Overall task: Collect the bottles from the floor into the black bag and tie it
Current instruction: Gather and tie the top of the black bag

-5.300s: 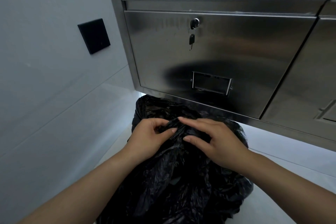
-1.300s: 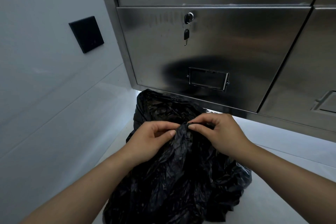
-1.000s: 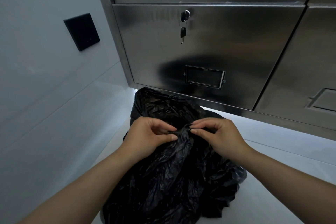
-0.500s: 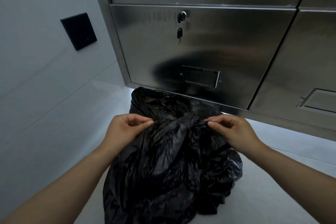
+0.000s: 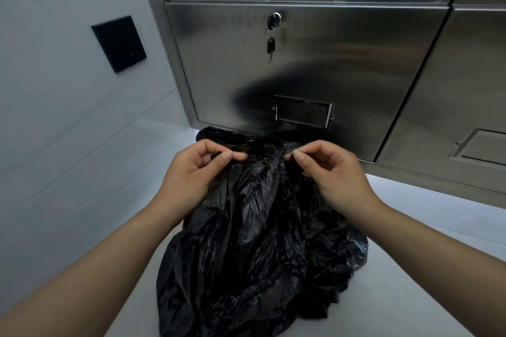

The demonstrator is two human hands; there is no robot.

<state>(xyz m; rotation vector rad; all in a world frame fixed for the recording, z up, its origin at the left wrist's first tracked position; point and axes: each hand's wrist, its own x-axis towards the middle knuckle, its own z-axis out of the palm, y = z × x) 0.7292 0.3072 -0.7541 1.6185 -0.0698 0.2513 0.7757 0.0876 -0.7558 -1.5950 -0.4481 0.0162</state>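
The black bag (image 5: 260, 241) sits on the pale floor (image 5: 410, 282), just in front of a stainless steel cabinet (image 5: 342, 63). Its plastic is thin, glossy and heavily crumpled, bulging low and gathered into folds towards the top. The left hand (image 5: 191, 172) pinches a bunch of the bag's upper edge between thumb and fingers; the right hand (image 5: 331, 172) pinches another bunch just opposite. The two hands are apart, with taut plastic between them. A key (image 5: 271, 46) hangs from the cabinet's lock.
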